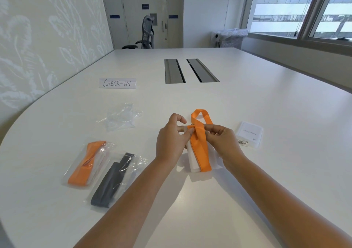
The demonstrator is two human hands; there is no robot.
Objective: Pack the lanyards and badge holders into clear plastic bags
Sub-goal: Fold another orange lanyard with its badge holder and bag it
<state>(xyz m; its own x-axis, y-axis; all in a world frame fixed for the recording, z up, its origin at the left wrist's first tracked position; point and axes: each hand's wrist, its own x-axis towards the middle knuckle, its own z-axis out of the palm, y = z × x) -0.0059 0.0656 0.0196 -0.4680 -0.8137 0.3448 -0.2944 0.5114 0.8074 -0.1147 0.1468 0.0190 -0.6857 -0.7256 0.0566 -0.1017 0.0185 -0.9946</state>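
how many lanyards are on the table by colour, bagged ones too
orange lanyards: 2, one in both hands, one bagged
dark grey lanyards: 1, bagged
total: 3

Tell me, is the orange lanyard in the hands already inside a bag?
No, still out. Both hands pinch the bare orange lanyard above the table; the empty clear bag lies apart.

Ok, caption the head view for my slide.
Both hands, left hand and right hand, fold an orange lanyard over a badge holder beside two packed bags on the table.
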